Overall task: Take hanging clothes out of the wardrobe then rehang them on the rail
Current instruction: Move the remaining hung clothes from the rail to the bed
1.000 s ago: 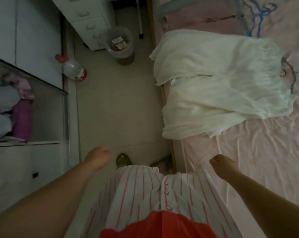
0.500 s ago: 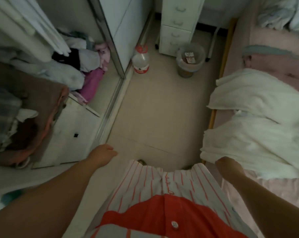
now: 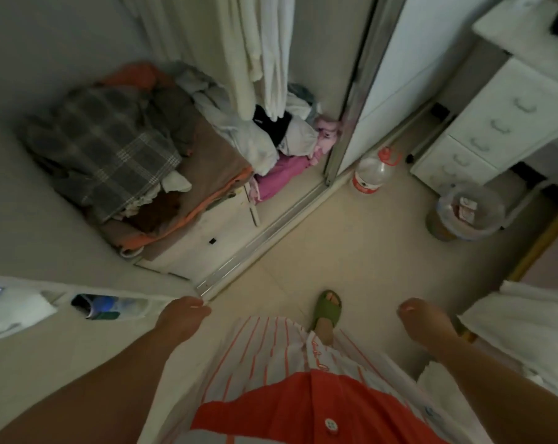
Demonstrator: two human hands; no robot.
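Moved: bed slides out right; wardrobe [image 3: 181,161] fills upper left.
Hands: my left hand [image 3: 183,317] and right hand [image 3: 423,320] hang loosely curled, holding nothing.
Hanging clothes [image 3: 264,52]: top centre, probably soft and light; I'd grip the hanger.

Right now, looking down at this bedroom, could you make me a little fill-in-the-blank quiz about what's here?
1. Both the left hand and the right hand hold ____.
2. The slipper on the person's foot is ____.
3. The pale hanging clothes are inside the open ____.
4. The water jug has a ____ cap.

Answers: nothing; green; wardrobe; red

hanging clothes [image 3: 264,49] above folded pile [image 3: 136,161] in wardrobe [image 3: 30,75], bin [image 3: 466,213] right
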